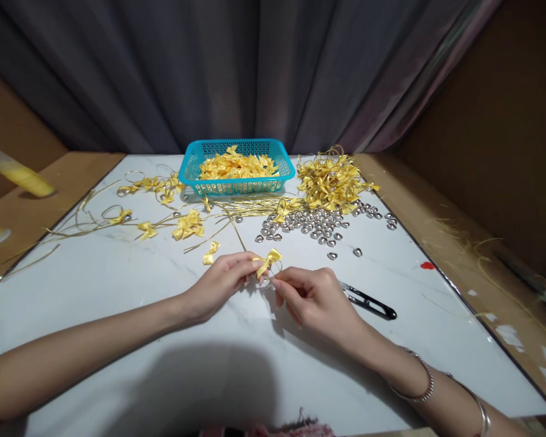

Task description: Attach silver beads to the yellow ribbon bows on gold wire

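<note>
One yellow bow [269,263] in two closed fingertip pinches

Clock centred on the bow, 12 straight away from the body. Clamps the bow from 9 o'clock with the left hand [218,280], thumb and fingers together on its near-left side. Holds the right hand [321,300] at about 4 o'clock, thumb and forefinger together, apparently closed on a thin gold cord [281,264] that loops beside the bow. Keys on one relation: bow above and slightly left of the right fingertips, just beyond them; long axis slanting from between 1 and 2 to between 7 and 8 o'clock; left hand nearer, already touching, right hand linked by the cord loop.

Further out, at 9 to 10 o'clock, a loose pair of bows [211,253]; at 10, a small cluster of bows [188,225]. Toward 11 to 12, gold stems [250,207] lying crosswise, then a blue basket [236,181] heaped with more bows. At 1, a tangled pile of bows [331,181] with cords; at 1 to 2, scattered silver beads [316,224]. Near 4, black-handled snips [375,305], tip end partly hidden by the right hand. All on a white marbled tabletop [200,376].
</note>
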`<state>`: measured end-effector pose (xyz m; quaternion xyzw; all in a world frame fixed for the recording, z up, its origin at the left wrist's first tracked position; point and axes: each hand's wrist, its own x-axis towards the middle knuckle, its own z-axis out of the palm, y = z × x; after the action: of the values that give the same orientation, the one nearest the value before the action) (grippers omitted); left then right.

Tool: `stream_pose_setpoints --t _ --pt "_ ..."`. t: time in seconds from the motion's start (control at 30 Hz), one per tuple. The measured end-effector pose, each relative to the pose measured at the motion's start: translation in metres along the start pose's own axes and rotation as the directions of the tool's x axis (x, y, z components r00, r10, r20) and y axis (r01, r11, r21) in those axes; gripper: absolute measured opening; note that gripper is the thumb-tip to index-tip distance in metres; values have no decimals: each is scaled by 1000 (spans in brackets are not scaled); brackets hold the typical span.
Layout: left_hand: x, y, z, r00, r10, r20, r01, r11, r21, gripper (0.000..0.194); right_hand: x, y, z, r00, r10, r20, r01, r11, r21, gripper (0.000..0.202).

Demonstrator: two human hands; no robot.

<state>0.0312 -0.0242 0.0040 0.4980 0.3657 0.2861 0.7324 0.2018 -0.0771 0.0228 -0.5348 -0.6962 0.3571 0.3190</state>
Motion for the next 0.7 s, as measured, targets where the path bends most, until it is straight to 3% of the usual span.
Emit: stream_pose_setpoints --t 0.17,0.7 --pt "-1 1 1 1000 1 8 -1 1000 17 20 0 0 -1 998 -67 -16 66 996 -64 27" --pt "-4 1 -1 1000 1 20 -1 1000 -6 20 -1 0 4 995 -88 -46 86 995 -51 28"
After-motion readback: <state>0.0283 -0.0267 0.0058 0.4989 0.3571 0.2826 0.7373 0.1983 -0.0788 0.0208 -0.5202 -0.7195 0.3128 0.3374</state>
